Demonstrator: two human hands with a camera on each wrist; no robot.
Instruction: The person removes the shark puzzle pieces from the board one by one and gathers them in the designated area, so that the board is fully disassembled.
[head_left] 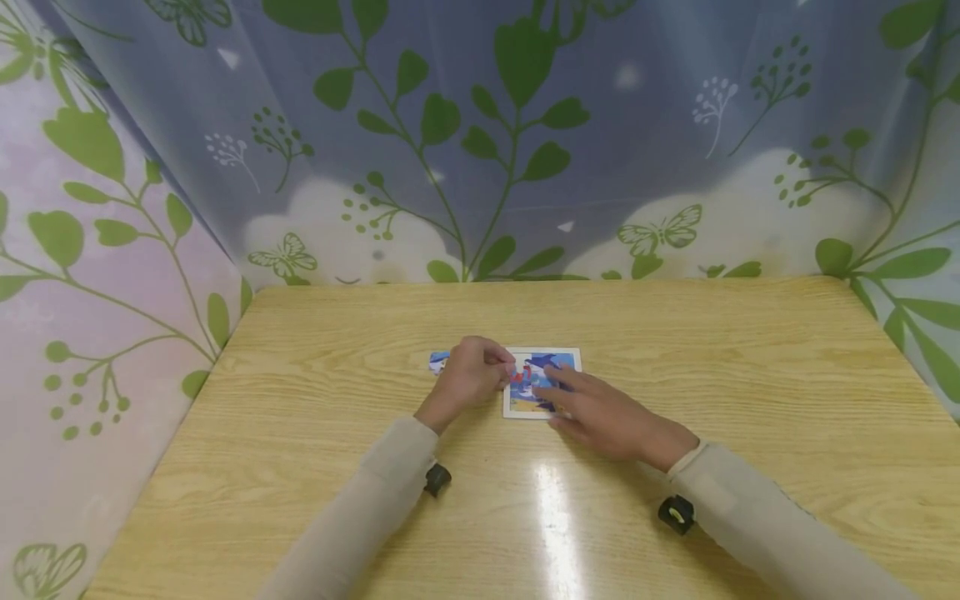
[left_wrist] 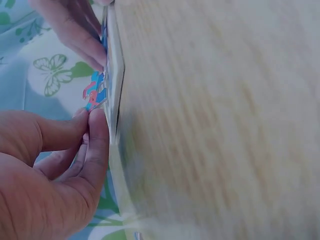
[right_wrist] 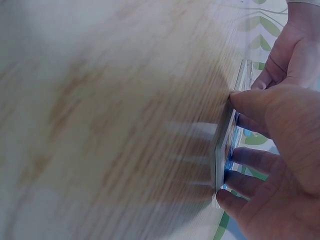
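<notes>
Head view: a small red-and-blue piece (head_left: 517, 377) sits at the tips of the left hand (head_left: 468, 375), over the left part of a white-bordered picture board (head_left: 507, 404). What matters most is how that piece lies to the fingers: it projects rightward from the tips, toward the right hand (head_left: 603, 412) — in the left wrist view its longer way seems to run along the board from left to right. The left hand is plainly the nearer one to it. Whether the piece's underside touches the board cannot be told.

The left thumb and forefinger are closed together in a pinch on the piece's left end, just above the board's left border. The right hand comes in from the near right with its fingers spread and fairly straight; their tips rest on the printed picture, while the thumb touches the near edge.

The board lies flat on the table (head_left: 322, 417), its picture mostly blue with some yellow along the near side. Left of the left hand, a second piece (head_left: 437, 362) lies on the table — partly hidden by that hand. Leaf-patterned fabric (head_left: 480, 192) hangs along the far side.
</notes>
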